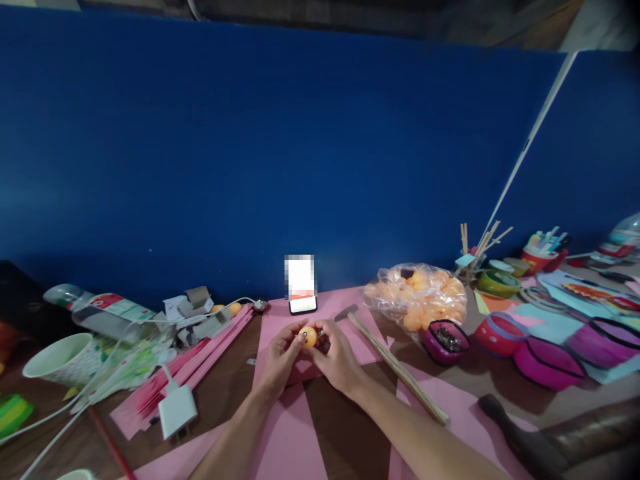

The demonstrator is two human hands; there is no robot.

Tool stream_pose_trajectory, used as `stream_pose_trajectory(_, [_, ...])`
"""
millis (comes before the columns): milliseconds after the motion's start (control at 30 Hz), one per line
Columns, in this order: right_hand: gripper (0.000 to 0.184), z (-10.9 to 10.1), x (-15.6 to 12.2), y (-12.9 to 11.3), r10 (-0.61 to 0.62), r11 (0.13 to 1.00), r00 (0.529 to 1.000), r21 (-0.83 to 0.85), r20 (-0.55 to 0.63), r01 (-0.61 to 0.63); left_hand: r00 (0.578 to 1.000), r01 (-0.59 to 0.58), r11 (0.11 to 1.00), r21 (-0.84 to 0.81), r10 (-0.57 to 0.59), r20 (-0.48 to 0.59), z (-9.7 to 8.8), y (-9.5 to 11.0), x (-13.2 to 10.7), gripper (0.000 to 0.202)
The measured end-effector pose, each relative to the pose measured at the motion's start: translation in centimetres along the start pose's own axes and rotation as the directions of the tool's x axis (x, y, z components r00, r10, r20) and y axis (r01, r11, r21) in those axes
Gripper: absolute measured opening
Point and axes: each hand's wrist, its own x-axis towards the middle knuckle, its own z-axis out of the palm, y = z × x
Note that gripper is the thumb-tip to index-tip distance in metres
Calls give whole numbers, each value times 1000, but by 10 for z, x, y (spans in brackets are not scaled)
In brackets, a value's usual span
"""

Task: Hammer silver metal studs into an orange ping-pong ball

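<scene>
Both my hands meet over a pink paper sheet (293, 440) at the table's middle. My left hand (280, 360) pinches a small orange ball (308, 335) between thumb and fingers. My right hand (337, 360) is closed against the ball's right side, and something small and dark shows at its fingertips; I cannot make it out. A wooden-handled hammer (395, 367) lies just right of my right wrist. A clear plastic bag of orange balls (417, 297) sits further right.
A phone (303, 303) leans on the blue wall behind my hands. Left: a white charger (176, 411) with cable, pink paper strips (200, 360), a paper cup (63, 360), a bottle (100, 310). Right: a magenta dish of small metal parts (445, 341), coloured bowls (543, 360), sticks (475, 250).
</scene>
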Motion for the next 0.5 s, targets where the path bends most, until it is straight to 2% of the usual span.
stream_pose_trajectory(100, [32, 0, 1, 1, -14, 1000, 1000, 13, 14, 14, 1000, -25, 999, 39, 25, -7, 0, -1, 1, 44])
stream_pose_trajectory(200, [44, -4, 4, -9, -64, 998, 997, 2, 35, 64, 996, -31, 999, 27, 33, -86, 2, 0, 3, 42])
stream_pose_trajectory(267, [48, -8, 7, -27, -74, 997, 997, -3, 7, 74, 992, -21, 1000, 15, 22, -125, 4, 3, 3, 43])
stream_pose_trajectory(367, [40, -14, 13, -65, -58, 998, 998, 2, -23, 58, 992, -3, 998, 69, 11, -126, 7, 11, 1, 46])
stream_pose_trajectory(500, [28, -14, 17, -114, -214, 977, 977, -29, -11, 213, 985, -29, 993, 110, 47, -164, 10, 16, -3, 44])
